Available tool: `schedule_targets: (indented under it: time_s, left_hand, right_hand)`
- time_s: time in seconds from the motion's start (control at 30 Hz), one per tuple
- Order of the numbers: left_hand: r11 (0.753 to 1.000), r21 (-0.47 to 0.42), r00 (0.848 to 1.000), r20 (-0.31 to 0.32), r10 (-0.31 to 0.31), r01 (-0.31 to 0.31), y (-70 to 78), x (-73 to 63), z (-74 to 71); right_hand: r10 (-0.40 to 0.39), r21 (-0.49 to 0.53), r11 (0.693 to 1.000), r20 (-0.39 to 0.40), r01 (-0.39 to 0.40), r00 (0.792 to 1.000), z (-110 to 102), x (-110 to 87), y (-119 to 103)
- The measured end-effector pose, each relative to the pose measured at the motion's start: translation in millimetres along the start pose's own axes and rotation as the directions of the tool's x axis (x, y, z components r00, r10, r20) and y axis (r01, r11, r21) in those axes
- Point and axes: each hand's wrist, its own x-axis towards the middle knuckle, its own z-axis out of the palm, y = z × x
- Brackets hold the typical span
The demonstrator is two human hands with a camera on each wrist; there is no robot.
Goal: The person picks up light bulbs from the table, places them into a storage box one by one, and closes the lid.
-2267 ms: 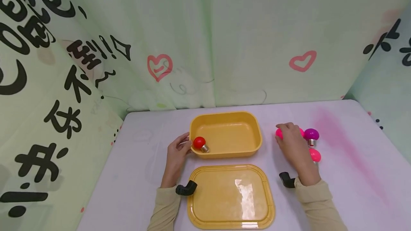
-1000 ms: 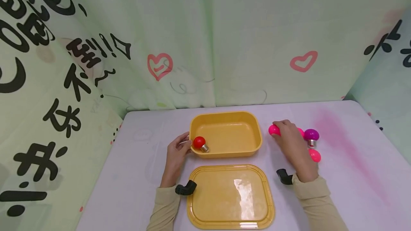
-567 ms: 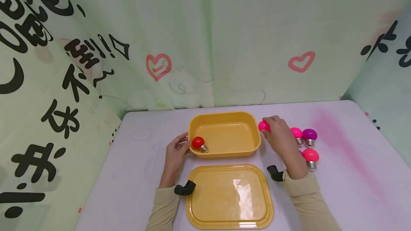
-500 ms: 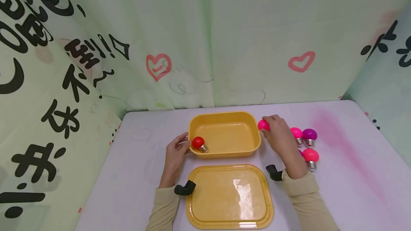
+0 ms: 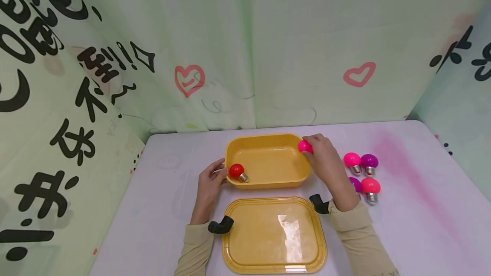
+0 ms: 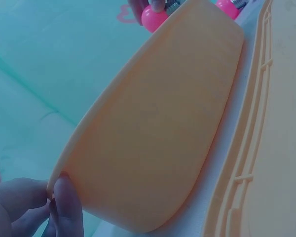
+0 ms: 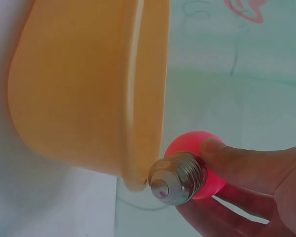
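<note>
My right hand [image 5: 324, 156] pinches a pink light bulb [image 5: 305, 146] at the right rim of the yellow box [image 5: 268, 184]. In the right wrist view, thumb and fingers hold the pink bulb [image 7: 214, 185] by its coloured globe, its metal screw base pointing toward the box rim [image 7: 130, 98]. My left hand [image 5: 210, 186] grips the left end of the box; the left wrist view shows its thumb and fingers [image 6: 68, 205] pinching the rim. A red light bulb [image 5: 237, 171] lies inside the box at its left end.
On the table right of my right hand lie several bulbs: a pink bulb [image 5: 352, 159], a purple bulb [image 5: 369, 160], another purple bulb [image 5: 356, 184] and a coral-pink bulb [image 5: 371, 185]. A yellow lid [image 5: 264, 242] lies flat in front of the box. Printed curtains [image 5: 299, 54] stand behind the table.
My right hand has picked the pink bulb from the group at the right and carried it left to the box rim, uncovering the other bulbs. The left hand has stayed on the box.
</note>
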Motion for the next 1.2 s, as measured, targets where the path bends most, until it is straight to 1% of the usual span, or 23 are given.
schedule_targets:
  time_s: [0.37, 0.63, 0.93, 1.03, 1.2]
  left_hand:
    - [1.0, -0.007, 1.0, 0.004, 0.006, -0.006, -0.3, -0.9, -0.7]
    - [1.0, -0.005, 1.0, 0.004, 0.001, -0.001, -0.5, -0.7, -0.4]
    - [1.0, 0.007, 1.0, 0.006, -0.014, 0.014, -1.0, -0.4, -1.2]
    - [1.0, 0.004, 1.0, 0.006, -0.009, 0.009, -1.3, -0.2, -1.3]
    - [0.999, -0.037, 1.0, 0.012, 0.013, -0.013, -2.1, 1.1, -1.0]
  right_hand:
    - [-0.059, 0.044, 0.997, -0.01, 0.059, 0.998, 17.6, 7.2, -12.7]
    - [-0.096, 0.056, 0.994, 0.008, 0.095, 0.995, 36.5, 11.8, -21.3]
    - [-0.104, 0.04, 0.994, 0.049, 0.102, 0.993, 56.7, 14.6, -30.3]
    - [-0.1, 0.03, 0.995, 0.062, 0.098, 0.993, 61.4, 14.4, -33.0]
    - [-0.095, 0.022, 0.995, 0.085, 0.094, 0.992, 68.3, 15.0, -36.0]
